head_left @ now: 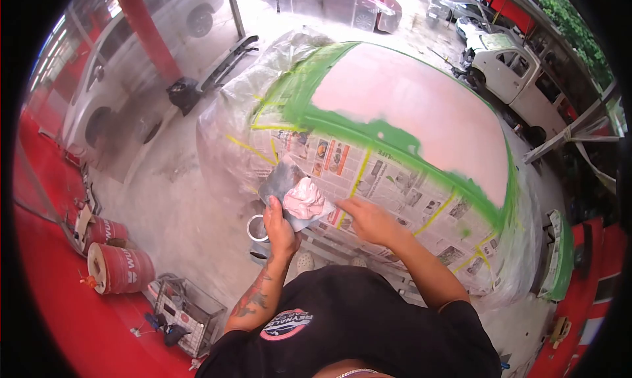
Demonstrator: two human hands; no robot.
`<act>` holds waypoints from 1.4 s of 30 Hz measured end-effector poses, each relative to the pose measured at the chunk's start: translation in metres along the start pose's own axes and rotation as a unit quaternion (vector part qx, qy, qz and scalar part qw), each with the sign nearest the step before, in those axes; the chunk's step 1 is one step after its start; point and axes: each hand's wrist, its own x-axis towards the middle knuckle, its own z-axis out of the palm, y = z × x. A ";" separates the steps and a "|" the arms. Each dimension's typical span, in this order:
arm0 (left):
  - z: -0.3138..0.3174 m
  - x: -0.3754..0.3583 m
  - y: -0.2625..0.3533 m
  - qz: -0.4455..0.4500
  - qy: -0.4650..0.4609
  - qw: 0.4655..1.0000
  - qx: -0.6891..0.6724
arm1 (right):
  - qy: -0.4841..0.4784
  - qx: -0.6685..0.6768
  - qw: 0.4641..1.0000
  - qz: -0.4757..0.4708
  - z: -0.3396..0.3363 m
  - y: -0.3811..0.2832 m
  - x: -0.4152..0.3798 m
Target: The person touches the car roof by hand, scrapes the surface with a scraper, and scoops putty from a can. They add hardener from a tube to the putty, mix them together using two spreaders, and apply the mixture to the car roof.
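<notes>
Left hand fingers clamped on a flat board with a pink blob of filler on top, held right over the newspaper. Right hand fingers flat and spread on that paper. Tilted too far, could've dumped filler across the masking.

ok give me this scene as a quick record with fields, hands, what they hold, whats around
left hand: holds a flat board with a lump of pink filler on it
right hand: bare, fingers resting on the newspaper
car: pale pink patch ringed in green, masked with newspaper, yellow tape and plastic sheet
floor, left: two red drums, a wire crate
near left hand: a roll of tape
background: white pickup, grey car
</notes>
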 end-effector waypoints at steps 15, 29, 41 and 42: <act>0.000 0.021 0.036 -0.115 0.044 0.992 0.027 | 0.056 -0.080 0.956 -0.275 -0.009 -0.037 -0.001; 0.026 -0.015 0.037 -0.116 0.004 0.986 -0.122 | 0.095 0.209 0.973 -0.038 0.000 0.000 0.003; 0.015 -0.008 0.036 -0.010 -0.081 0.939 0.335 | 0.241 -0.082 0.961 -0.109 -0.044 -0.016 0.011; 0.017 -0.010 0.036 -0.011 -0.086 0.937 0.338 | 0.246 -0.080 0.960 -0.104 -0.044 -0.022 0.010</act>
